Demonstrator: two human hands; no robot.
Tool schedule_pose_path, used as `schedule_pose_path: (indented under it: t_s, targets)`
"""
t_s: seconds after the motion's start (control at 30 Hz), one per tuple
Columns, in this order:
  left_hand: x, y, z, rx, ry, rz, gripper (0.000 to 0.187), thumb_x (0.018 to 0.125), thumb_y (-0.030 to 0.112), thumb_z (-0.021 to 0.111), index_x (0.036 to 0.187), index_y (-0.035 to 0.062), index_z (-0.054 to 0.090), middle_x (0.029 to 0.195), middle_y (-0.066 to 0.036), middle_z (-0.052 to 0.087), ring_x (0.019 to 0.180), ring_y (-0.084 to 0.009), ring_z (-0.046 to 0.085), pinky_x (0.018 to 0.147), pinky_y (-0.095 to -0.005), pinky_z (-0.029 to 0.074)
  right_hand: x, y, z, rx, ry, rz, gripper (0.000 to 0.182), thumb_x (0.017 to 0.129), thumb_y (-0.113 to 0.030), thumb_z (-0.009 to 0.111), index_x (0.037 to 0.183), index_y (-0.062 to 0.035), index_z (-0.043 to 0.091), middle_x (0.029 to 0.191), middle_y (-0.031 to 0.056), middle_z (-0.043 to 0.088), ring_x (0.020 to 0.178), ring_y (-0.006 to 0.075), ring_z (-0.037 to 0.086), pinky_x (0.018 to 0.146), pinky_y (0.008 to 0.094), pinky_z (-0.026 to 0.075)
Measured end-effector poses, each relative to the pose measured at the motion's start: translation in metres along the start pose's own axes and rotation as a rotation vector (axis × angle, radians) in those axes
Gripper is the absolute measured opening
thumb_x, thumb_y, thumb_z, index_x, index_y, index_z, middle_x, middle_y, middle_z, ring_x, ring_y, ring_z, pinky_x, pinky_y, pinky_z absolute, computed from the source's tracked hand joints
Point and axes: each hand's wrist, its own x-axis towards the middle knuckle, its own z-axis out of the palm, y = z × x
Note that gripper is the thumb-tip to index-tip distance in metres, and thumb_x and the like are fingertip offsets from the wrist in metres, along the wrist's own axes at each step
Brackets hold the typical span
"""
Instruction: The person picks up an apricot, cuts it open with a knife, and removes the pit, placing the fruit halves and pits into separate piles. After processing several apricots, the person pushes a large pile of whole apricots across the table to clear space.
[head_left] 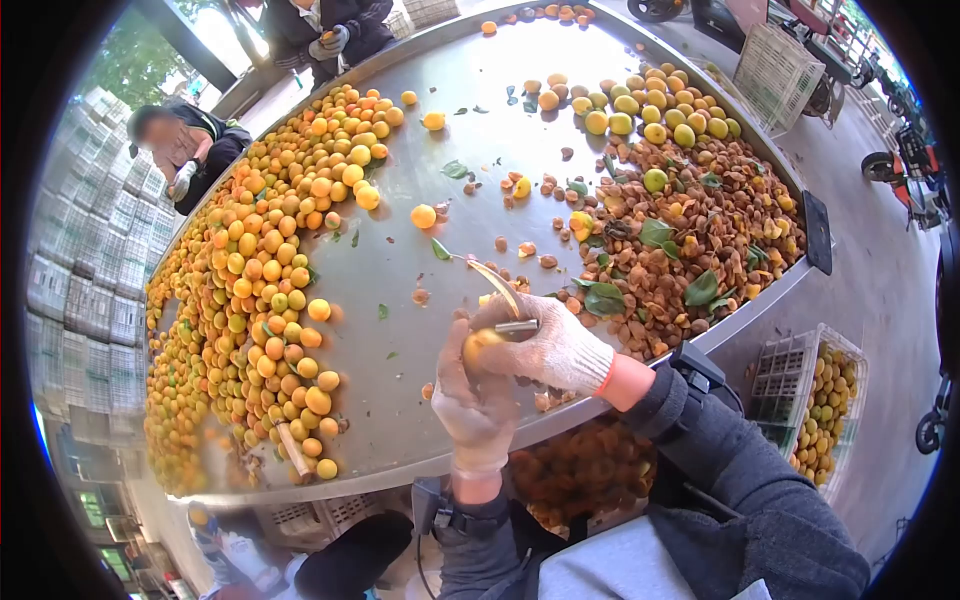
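Observation:
Both hands wear pale work gloves and meet above the front edge of the metal table. My left hand (477, 415) is closed around a yellow-orange apricot (482, 346). Against the same fruit, my right hand (566, 345) grips a small curved knife (499, 287), its blade pointing up and away and a short metal part showing by the fingers. The knife's handle is mostly hidden in the glove. Just beyond the blade, a green leaf (441, 249) and a few stones and scraps lie on the table.
A large heap of whole apricots (270, 270) covers the table's left side. Stones and leaves pile up on the right (690, 230), beside greenish fruit (665, 105). A crate of apricots (825, 410) stands at right. Two people (185, 150) (325, 35) work across the table.

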Motion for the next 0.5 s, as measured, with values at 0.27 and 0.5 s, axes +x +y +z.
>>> schedule_pose_path:
  t_s: [0.27,0.5]
  targets:
    - [0.014,0.015,-0.021,-1.005,0.27,-0.762,0.051,0.094,0.041,0.05,0.125,0.0001,0.049,0.091,-0.015,0.064,0.058,-0.0173,0.058,0.05,-0.0268,0.048,0.001,0.011,-0.012,-0.088,-0.135,0.169,0.023,0.08,-0.019,0.071,0.1,-0.0083,0.067,0.074,0.0005,0.062,0.054,0.0059,0.054,0.048,0.0213,0.043]
    - [0.001,0.009,-0.018,-0.906,0.103,-0.9,0.053,0.095,0.046,0.049,0.12,0.0001,0.05,0.092,-0.016,0.064,0.057,-0.0185,0.06,0.047,-0.0285,0.048,-0.005,-0.019,-0.008,0.237,0.3,0.133,0.018,0.086,-0.008,0.058,0.103,-0.0052,0.063,0.066,0.0022,0.052,0.046,0.0082,0.044,0.039,0.0226,0.032]
